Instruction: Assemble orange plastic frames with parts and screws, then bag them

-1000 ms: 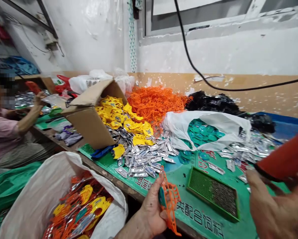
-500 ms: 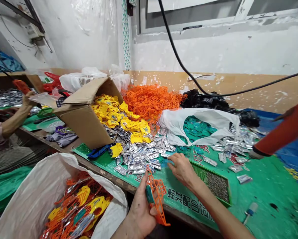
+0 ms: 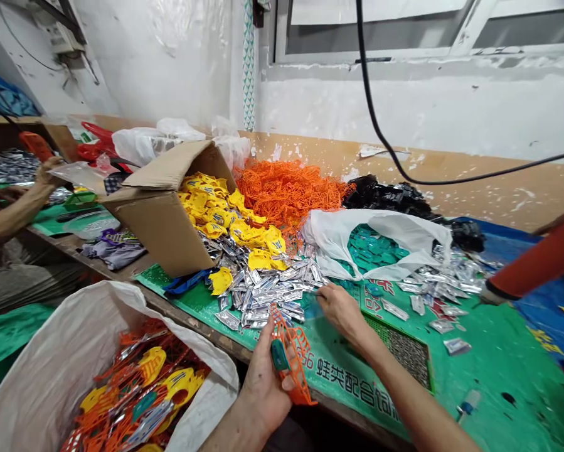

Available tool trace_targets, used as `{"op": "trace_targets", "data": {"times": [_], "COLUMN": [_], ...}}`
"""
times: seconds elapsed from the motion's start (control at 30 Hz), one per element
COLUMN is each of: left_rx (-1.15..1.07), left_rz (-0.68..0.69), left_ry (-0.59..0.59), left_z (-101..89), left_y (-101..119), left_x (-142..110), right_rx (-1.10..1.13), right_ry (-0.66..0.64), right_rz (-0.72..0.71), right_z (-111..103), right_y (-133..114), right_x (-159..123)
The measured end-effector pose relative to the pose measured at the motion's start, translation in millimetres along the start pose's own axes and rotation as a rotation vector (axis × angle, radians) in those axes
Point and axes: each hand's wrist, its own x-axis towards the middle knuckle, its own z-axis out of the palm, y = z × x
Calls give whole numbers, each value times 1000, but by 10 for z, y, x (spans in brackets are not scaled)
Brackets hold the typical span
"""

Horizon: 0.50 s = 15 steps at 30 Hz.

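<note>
We see the left hand [image 3: 263,386] at the bottom middle. Its fingers curl shut around a bright orange plastic frame full of holes [image 3: 297,370], and a small teal piece [image 3: 280,355] sits on the frame. The right hand [image 3: 342,312] is open, with its fingers a little apart, and holds nothing we can see. It is just beside a heap of shiny silver packets [image 3: 263,290] on the green worktop [image 3: 493,351]. A big white sack [image 3: 41,370] of orange and yellow pieces sits at the lower left.

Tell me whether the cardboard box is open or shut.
Open: the cardboard box has its top flap raised, and yellow plastic pieces spill out of its mouth.
</note>
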Motion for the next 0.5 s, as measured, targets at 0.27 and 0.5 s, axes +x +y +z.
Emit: {"op": "trace_targets", "data": {"times": [0.27,0.5], "left_rx": [35,299], "left_rz": [142,217], "left_ry": [20,-114], "left_z": [64,4], "left_y": [-97,-238], "left_x": [53,83], "right_rx": [941,1093], "right_ry": [-144,-33], "right_rz": [25,70], "right_z": [-36,91], "right_y": [-252,-239], "right_x": [-962,-1102]}}
